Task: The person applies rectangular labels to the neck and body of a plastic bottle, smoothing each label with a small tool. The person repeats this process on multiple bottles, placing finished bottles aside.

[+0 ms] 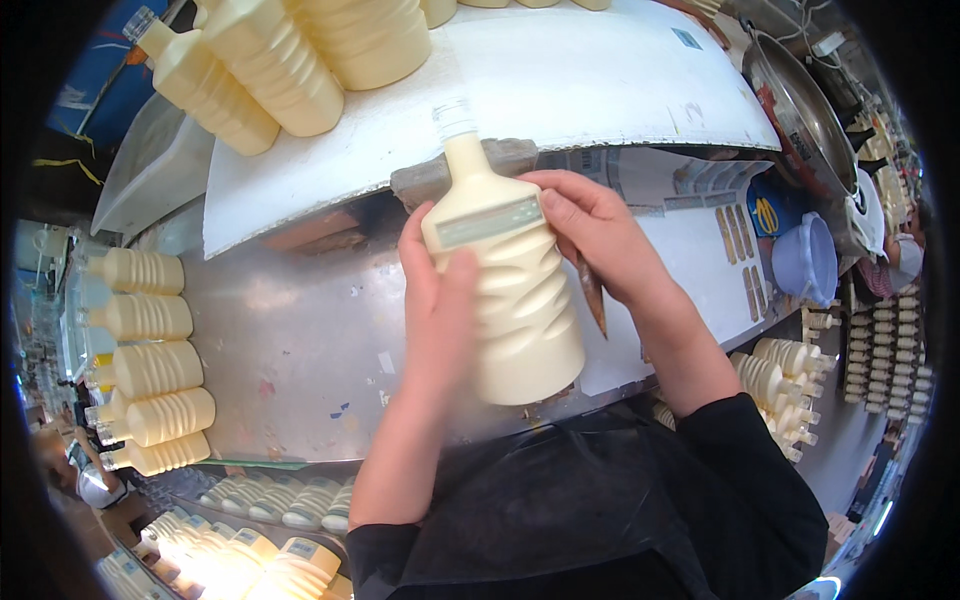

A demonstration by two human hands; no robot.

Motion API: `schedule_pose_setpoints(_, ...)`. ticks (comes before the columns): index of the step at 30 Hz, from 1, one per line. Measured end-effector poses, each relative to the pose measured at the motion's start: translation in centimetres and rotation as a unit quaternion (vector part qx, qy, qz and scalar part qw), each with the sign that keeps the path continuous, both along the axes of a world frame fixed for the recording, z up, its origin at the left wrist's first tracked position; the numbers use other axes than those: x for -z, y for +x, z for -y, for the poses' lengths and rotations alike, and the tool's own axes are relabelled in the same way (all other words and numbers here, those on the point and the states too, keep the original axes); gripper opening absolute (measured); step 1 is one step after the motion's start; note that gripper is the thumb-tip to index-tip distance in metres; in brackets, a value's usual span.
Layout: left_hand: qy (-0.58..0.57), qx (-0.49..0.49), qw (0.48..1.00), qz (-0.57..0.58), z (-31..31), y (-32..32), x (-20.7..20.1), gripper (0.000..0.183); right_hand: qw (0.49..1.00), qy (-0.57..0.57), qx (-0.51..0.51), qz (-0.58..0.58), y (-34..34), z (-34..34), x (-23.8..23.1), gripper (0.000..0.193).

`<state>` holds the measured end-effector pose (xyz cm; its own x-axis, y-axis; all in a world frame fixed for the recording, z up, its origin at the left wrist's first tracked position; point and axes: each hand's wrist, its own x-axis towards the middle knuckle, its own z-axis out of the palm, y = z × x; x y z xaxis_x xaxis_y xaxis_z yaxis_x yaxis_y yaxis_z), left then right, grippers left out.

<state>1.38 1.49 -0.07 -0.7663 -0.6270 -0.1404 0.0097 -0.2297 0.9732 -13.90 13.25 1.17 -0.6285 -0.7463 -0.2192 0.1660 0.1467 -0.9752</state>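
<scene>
A cream bottle (525,315) with wavy ribbed sides and a clear threaded neck is held before me, its neck pointing away. On its shoulder sits a greenish, see-through rectangular strip (490,222). My left hand (437,300), partly blurred, grips the bottle's left side with the thumb across its front. At the right shoulder my right hand (605,235) presses thumb and fingers to the bottle by the strip's end. A brown pointed tool (592,300) is tucked in that same hand and points toward me. Behind the bottle's neck lies a grey block (418,184).
Cream bottles (150,368) line the metal table's (290,340) left edge. More bottles (270,75) stand on the raised white board (590,70). To the right are a paper sheet with brown strips (738,235), a lavender bucket (803,260), yellow scissors (766,216) and a large metal pan (800,105).
</scene>
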Motion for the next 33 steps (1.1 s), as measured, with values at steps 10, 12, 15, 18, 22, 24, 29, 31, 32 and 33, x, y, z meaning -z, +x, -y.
schedule_pose_setpoints(10,0.052,-0.085,0.994,-0.049,0.8,-1.2,0.1,0.032,0.998,-0.019,-0.004,-0.06,0.2,0.4,-0.4,0.031)
schedule_pose_setpoints(12,0.067,-0.096,0.991,-0.06,0.7,-1.5,0.5,0.028,0.997,0.021,-0.01,-0.074,0.3,0.6,-1.1,0.033)
schedule_pose_setpoints(15,0.075,-0.105,0.988,-0.081,0.6,-1.6,0.7,0.028,0.996,0.038,-0.012,-0.082,0.3,0.6,-1.1,0.034)
schedule_pose_setpoints(18,0.086,-0.102,0.987,-0.089,0.5,-1.7,0.6,0.029,0.994,0.044,-0.012,-0.095,0.2,0.5,-1.0,0.035)
schedule_pose_setpoints(22,0.094,-0.098,0.987,-0.085,0.4,-1.6,0.4,0.03,0.995,0.045,-0.004,-0.093,0.3,0.5,-1.2,0.035)
schedule_pose_setpoints(24,0.092,-0.094,0.988,-0.076,0.4,-1.6,0.2,0.032,0.994,0.043,-0.009,-0.098,0.3,0.5,-1.0,0.035)
schedule_pose_setpoints(29,0.15,-0.077,0.981,-0.093,0.6,-1.2,-0.2,0.033,0.999,-0.012,-0.021,0.022,-0.3,0.2,-1.7,0.034)
schedule_pose_setpoints(31,0.116,-0.08,0.989,-0.054,0.3,-1.6,-0.3,0.033,1.0,-0.014,-0.027,-0.008,-0.2,0.0,-0.7,0.035)
schedule_pose_setpoints(32,0.098,-0.081,0.991,-0.034,0.1,-1.8,-0.4,0.034,0.999,-0.018,-0.025,-0.022,-0.1,0.1,-0.2,0.036)
schedule_pose_setpoints(33,0.103,-0.072,0.991,-0.036,0.2,-1.9,-0.4,0.033,0.999,-0.023,-0.023,-0.036,0.0,0.3,0.2,0.036)
